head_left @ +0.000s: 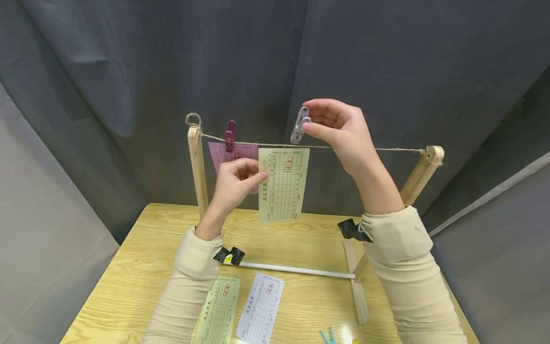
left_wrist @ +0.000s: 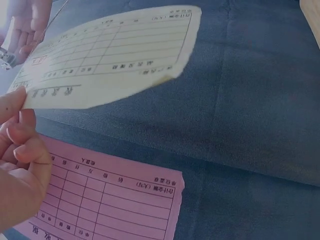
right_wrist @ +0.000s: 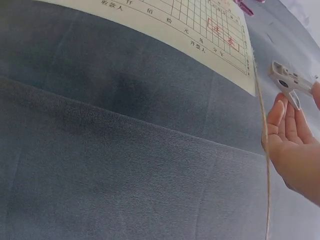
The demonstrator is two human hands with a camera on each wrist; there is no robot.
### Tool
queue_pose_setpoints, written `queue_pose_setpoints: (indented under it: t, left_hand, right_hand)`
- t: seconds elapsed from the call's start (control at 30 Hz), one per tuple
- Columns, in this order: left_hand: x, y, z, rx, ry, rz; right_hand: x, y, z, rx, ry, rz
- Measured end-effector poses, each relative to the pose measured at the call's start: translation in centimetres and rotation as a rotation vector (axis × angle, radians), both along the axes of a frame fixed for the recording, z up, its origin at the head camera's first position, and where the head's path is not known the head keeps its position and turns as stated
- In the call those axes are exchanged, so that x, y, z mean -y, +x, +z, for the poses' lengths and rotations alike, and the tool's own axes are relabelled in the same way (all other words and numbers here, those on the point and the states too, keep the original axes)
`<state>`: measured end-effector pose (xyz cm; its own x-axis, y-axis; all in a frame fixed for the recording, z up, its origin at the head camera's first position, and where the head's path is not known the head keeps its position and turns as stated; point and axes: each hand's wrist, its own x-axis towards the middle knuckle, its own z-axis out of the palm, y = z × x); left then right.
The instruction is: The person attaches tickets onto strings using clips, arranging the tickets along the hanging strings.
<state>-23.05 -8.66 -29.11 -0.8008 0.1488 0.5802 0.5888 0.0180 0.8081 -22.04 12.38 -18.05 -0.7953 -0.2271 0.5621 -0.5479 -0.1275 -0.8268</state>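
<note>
My left hand (head_left: pixel 236 184) pinches the left edge of a pale yellow printed form (head_left: pixel 283 186), whose top edge lies right at the twine (head_left: pixel 365 148). In the left wrist view the yellow form (left_wrist: pixel 115 55) bows outward from the thumb. Just above the twine, my right hand (head_left: pixel 339 129) pinches a light grey clothespin (head_left: pixel 299 125) between thumb and fingers. The right wrist view shows that clothespin (right_wrist: pixel 290 82) beside the form's top corner. To the left, a pink form (head_left: pixel 219 153) hangs from the twine under a dark magenta clothespin (head_left: pixel 230 135), partly hidden behind my left hand.
Two wooden posts (head_left: pixel 197 167) (head_left: pixel 423 174) carry the twine, joined low down by a white rod (head_left: pixel 296 270). On the wooden table (head_left: pixel 129 286) lie another yellow form (head_left: pixel 221 310), a whitish form (head_left: pixel 260 308) and a light blue clothespin (head_left: pixel 328 336). Grey curtains (head_left: pixel 258 57) surround it.
</note>
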Motion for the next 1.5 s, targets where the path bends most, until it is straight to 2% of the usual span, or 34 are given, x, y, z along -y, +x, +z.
queue_pose_setpoints:
  t: [0.13, 0.37, 0.87, 1.07, 1.5]
  left_hand:
    - [-0.1, -0.2, -0.1, 0.012, 0.015, -0.009]
    - [0.0, -0.4, 0.0, 0.009, 0.019, -0.006]
    - [0.0, -0.6, 0.1, 0.016, 0.025, -0.014]
    - [-0.1, -0.7, 0.0, 0.014, 0.029, -0.019]
    - [-0.1, -0.8, 0.0, 0.032, 0.037, -0.025]
  right_hand:
    - [0.1, -0.5, 0.2, 0.039, 0.033, -0.002]
    - [0.6, -1.2, 0.3, 0.037, 0.042, -0.015]
    - [1.2, -1.5, 0.7, 0.043, 0.081, -0.091]
    - [1.5, -1.8, 0.4, 0.080, 0.104, -0.101]
    - [1.7, -2.0, -0.3, 0.078, 0.233, -0.127]
